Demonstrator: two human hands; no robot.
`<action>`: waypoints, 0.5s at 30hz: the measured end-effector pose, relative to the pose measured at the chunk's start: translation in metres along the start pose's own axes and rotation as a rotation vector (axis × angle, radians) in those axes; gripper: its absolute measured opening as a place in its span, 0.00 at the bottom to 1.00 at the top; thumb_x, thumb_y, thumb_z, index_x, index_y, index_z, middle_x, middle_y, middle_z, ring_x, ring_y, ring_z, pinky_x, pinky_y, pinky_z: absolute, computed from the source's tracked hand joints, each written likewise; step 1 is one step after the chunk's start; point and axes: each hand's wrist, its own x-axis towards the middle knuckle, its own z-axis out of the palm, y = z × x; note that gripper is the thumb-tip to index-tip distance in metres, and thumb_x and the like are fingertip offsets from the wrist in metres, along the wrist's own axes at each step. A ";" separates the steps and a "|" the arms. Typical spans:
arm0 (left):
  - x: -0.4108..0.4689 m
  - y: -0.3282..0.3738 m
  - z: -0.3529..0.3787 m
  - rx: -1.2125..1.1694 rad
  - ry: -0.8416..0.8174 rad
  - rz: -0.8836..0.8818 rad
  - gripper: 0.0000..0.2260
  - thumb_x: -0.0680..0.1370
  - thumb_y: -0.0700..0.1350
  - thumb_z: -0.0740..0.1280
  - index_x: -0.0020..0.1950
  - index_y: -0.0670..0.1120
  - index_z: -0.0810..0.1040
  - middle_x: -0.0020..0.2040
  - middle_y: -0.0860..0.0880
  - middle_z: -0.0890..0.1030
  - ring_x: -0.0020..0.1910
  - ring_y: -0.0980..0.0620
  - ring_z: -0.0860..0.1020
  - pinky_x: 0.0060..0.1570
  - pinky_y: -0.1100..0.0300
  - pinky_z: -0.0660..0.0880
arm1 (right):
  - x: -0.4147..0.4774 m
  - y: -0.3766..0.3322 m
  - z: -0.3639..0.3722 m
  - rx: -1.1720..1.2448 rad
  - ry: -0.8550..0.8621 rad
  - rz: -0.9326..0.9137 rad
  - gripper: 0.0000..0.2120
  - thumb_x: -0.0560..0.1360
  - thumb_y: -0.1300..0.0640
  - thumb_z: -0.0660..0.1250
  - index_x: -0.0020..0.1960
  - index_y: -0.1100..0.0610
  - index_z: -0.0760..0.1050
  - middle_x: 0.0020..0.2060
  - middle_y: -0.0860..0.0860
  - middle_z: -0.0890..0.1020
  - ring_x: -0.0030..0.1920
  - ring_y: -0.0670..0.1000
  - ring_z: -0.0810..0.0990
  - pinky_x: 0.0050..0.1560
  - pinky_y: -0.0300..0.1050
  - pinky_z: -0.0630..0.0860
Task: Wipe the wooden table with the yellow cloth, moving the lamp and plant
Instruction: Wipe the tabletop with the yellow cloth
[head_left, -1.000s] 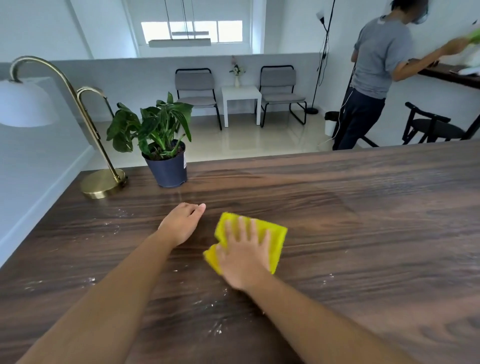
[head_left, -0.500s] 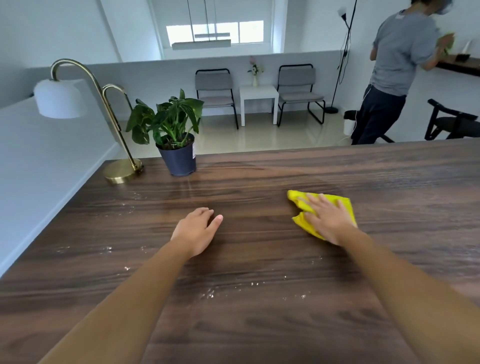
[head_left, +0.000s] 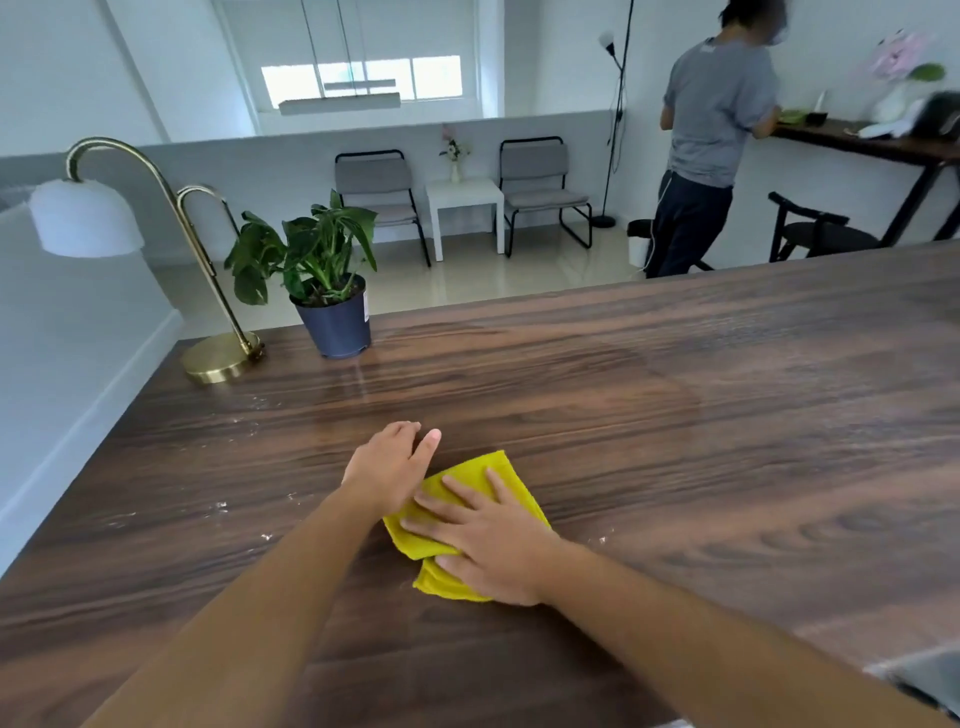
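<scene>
The right hand (head_left: 488, 540) lay flat, fingers spread, pressing the folded cloth (head_left: 467, 519) to the table (head_left: 675, 415) near its middle; the left hand (head_left: 387, 467) rested open beside it, holding nothing. To my eye, even pressure and overlapping strokes toward the white specks (head_left: 223, 506) would serve, lifting the lamp (head_left: 218, 358) and plant (head_left: 332, 291) aside. The pot's label was too small to read.
</scene>
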 end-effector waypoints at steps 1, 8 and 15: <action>-0.002 -0.001 -0.001 0.014 -0.008 0.008 0.25 0.81 0.57 0.50 0.72 0.44 0.66 0.74 0.48 0.67 0.73 0.50 0.64 0.71 0.52 0.61 | -0.004 0.009 -0.002 0.019 -0.004 -0.049 0.26 0.78 0.44 0.46 0.76 0.42 0.52 0.78 0.44 0.53 0.78 0.52 0.47 0.74 0.60 0.42; -0.023 -0.006 -0.003 0.108 -0.076 0.085 0.26 0.82 0.58 0.48 0.75 0.45 0.63 0.77 0.49 0.61 0.76 0.51 0.59 0.73 0.54 0.56 | -0.058 0.117 -0.005 0.171 0.098 0.516 0.26 0.78 0.43 0.47 0.76 0.44 0.53 0.77 0.44 0.54 0.78 0.48 0.49 0.76 0.54 0.45; -0.032 -0.011 0.000 0.125 -0.134 0.103 0.29 0.81 0.60 0.46 0.78 0.46 0.55 0.79 0.49 0.53 0.78 0.52 0.52 0.76 0.53 0.50 | -0.059 0.046 0.006 0.196 0.160 1.186 0.32 0.78 0.38 0.46 0.78 0.52 0.46 0.78 0.53 0.47 0.77 0.61 0.43 0.74 0.66 0.44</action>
